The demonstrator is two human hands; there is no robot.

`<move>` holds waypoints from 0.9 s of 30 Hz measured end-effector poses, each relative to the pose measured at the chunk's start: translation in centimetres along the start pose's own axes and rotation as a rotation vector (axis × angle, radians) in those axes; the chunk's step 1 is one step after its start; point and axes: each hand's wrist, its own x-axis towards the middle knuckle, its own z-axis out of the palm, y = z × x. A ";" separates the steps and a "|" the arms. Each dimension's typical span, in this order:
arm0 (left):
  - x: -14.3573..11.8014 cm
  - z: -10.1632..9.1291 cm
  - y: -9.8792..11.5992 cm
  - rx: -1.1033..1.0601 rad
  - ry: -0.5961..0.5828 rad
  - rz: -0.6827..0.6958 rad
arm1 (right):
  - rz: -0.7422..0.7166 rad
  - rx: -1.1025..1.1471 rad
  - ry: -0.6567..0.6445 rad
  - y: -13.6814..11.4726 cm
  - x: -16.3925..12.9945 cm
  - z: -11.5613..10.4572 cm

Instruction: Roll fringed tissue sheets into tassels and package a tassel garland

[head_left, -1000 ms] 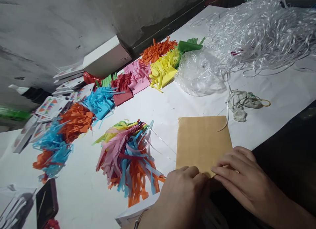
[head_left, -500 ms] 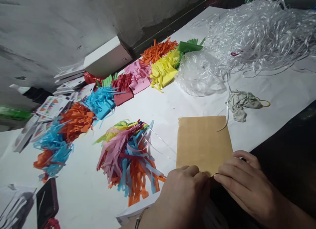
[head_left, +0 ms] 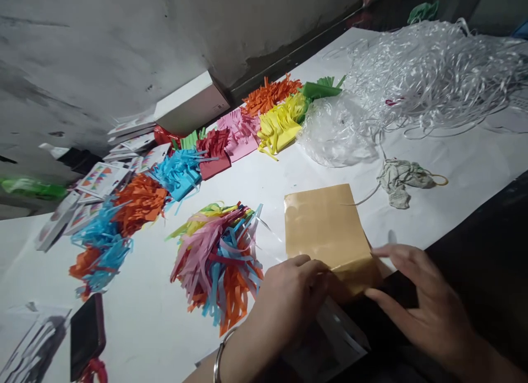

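Gripping the near edge of the envelope point(head_left: 325, 234), the left hand point(head_left: 291, 295) has its fingers curled tight on the brown paper, which lies on the white worktop point(head_left: 454, 146). Beside it the right hand point(head_left: 416, 300) hovers with fingers spread (touching nothing visible), just right of the envelope's corner. Coloured paper fringe point(head_left: 218, 256) lies just left.

Nothing legible; the white box point(head_left: 193, 105) bears a label, seemingly too small to read.
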 end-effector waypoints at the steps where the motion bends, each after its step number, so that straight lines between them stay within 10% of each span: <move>1: -0.2 0.0 -0.1 0.009 0.010 -0.007 | -0.016 -0.039 -0.022 0.3 0.3 0.9; 9: -4.1 -2.9 -3.7 -0.246 0.401 -0.133 | -0.056 -0.304 -0.163 2.6 2.9 4.0; 17: -7.8 -5.7 -5.7 -0.310 0.874 -0.110 | -0.063 0.057 0.175 -5.2 5.0 1.0; 21: -8.9 -4.0 -5.0 -0.354 0.900 -0.061 | -0.073 0.438 -0.185 -8.1 7.8 1.4; 27: -11.7 0.2 -6.2 -0.468 0.683 0.016 | 0.488 0.795 -0.809 -8.9 9.4 5.9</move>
